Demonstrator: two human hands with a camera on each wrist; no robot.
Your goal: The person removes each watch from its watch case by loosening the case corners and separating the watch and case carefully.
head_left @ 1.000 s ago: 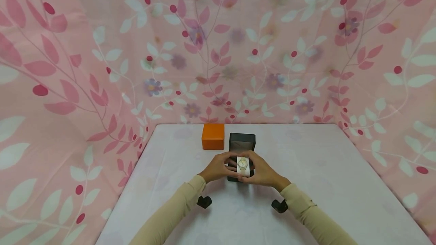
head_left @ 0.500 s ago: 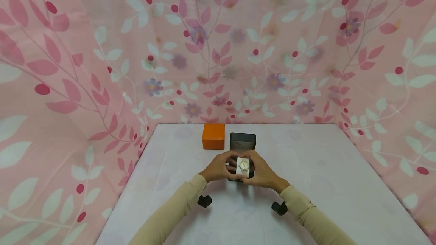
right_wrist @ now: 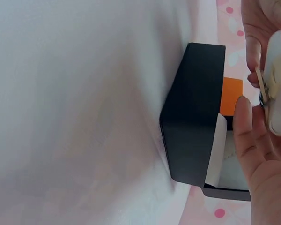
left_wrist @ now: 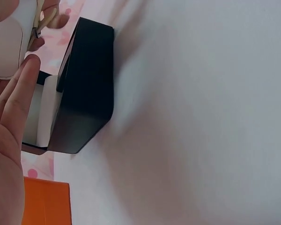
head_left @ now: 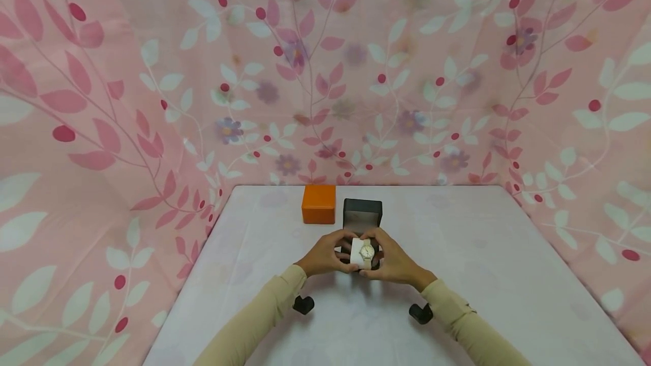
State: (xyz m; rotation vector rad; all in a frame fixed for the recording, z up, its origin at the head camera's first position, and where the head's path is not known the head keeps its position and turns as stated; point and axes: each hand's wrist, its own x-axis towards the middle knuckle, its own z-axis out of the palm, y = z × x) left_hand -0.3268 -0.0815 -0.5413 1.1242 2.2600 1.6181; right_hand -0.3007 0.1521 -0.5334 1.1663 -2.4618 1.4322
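Both hands hold a wristwatch with a pale strap, fitted round a white watch cushion. My left hand grips the cushion's left side with thumb and fingers. My right hand pinches the watch's strap from the right, its fingers curled at the strap's top and bottom. The watch sits toward the cushion's right end. Behind and below stands a black watch box with its lid raised; the hands cover most of its base. Strap and buckle show under the cushion in the right wrist view.
An orange box, closed, stands at the back of the table, left of the black box. A white cloth covers the table. Pink floral fabric hangs behind and at both sides. Black wrist cameras hang under the sleeves.
The watch has shifted from the cushion's middle toward its right end, baring more white on the left. Both hands have come slightly lower and nearer the body.
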